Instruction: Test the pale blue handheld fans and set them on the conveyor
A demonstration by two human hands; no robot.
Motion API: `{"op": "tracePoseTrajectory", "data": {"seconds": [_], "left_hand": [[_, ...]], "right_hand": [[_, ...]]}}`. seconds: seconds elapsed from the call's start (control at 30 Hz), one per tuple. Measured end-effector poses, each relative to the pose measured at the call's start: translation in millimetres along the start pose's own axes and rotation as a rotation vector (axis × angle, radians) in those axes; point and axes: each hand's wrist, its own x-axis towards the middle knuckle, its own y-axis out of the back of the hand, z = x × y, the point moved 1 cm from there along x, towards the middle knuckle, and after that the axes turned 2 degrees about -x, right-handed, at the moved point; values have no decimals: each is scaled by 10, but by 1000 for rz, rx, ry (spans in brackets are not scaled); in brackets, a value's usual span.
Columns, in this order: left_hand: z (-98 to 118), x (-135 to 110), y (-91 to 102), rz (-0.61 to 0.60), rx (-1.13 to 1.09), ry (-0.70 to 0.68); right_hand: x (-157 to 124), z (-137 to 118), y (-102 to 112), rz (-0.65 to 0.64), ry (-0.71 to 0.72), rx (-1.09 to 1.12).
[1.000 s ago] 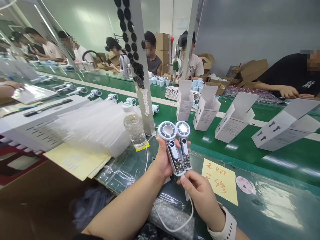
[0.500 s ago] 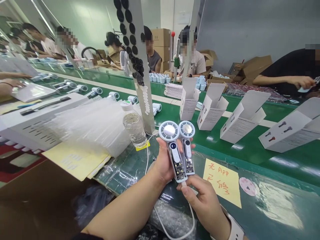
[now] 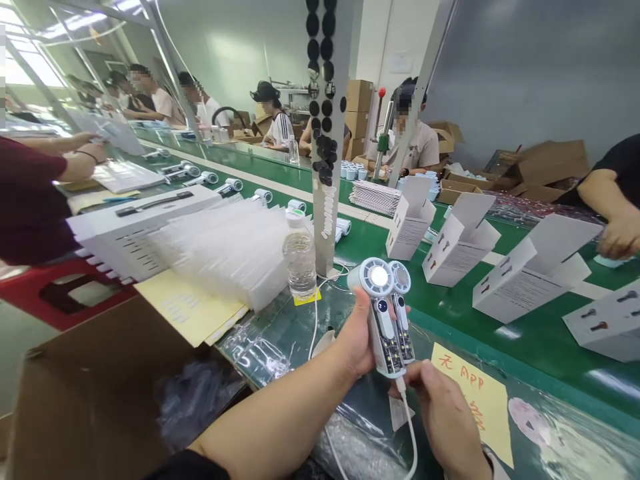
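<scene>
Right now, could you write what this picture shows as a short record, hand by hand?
Left hand: grips two white handheld devices with round heads and exposed circuit boards.
Right hand: pinches a white cable at the devices' lower end.
Nearby: yellow handwritten note; water bottle.
Beyond: folded white cartons on a green conveyor belt.
Others: a co-worker's hand at the right.

Left hand (image 3: 357, 337) upright and curled, bare forearm (image 3: 280, 417) angled in from below; right hand (image 3: 445, 417) pinching close beside it.
</scene>
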Motion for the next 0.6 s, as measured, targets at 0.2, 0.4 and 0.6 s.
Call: {"op": "tracePoseTrajectory", "data": {"seconds": [0.2, 0.4, 0.6], "left_hand": [[-30, -57, -51, 16, 9, -30], [-40, -45, -87, 125, 59, -158], [130, -20, -58, 109, -39, -103]], "right_hand": [[120, 69, 242, -40, -18, 23], [35, 101, 95, -218, -59, -41], [-3, -8, -24, -271, 178, -144]]}}
